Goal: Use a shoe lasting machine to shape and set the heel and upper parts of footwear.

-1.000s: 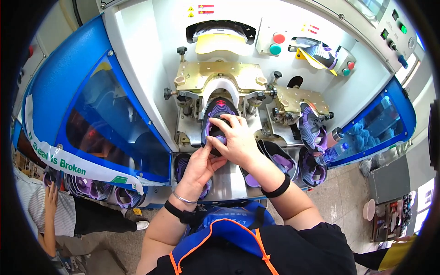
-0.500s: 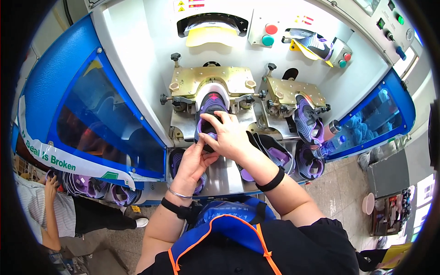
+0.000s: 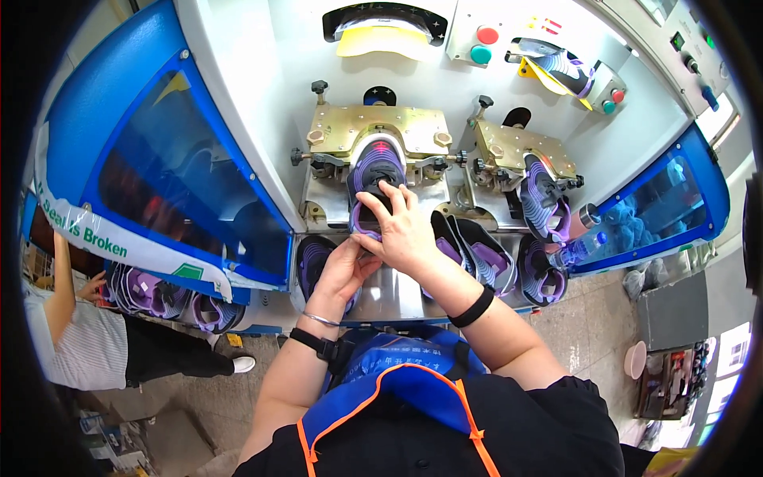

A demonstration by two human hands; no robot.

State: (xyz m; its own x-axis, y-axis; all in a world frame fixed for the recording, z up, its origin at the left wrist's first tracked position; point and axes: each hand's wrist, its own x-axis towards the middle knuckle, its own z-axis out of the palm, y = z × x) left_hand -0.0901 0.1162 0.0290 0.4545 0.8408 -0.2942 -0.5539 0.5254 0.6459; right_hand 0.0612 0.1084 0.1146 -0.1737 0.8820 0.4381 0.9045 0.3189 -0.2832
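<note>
A black and purple shoe upper (image 3: 367, 171) lies toe-first in the brass clamp (image 3: 380, 121) of a white machine, its heel end toward me. My right hand (image 3: 404, 232) grips it, fingertips on the tongue and collar opening, thumb at the heel. Below and to the left, my left hand (image 3: 343, 270) is closed at the heel edge; its fingertips are partly hidden behind the right thumb. A U-shaped white pad is mostly covered by the upper's toe. In the second clamp (image 3: 528, 151), to the right, another matching upper (image 3: 540, 199) is held with its heel outward.
More uppers lie on the metal ledge: one (image 3: 316, 258) left of my hands, several (image 3: 485, 258) to the right. A plastic bottle (image 3: 584, 248) stands beside them. Blue windowed doors (image 3: 191, 175) flank the machine. Push buttons (image 3: 482, 45) are on its back wall. Another person (image 3: 87, 342) is at far left.
The upper sits farther into the clamp, and less of the white pad shows. Both hands have moved forward with it. The whole view has shifted slightly. The other person's arms have moved.
</note>
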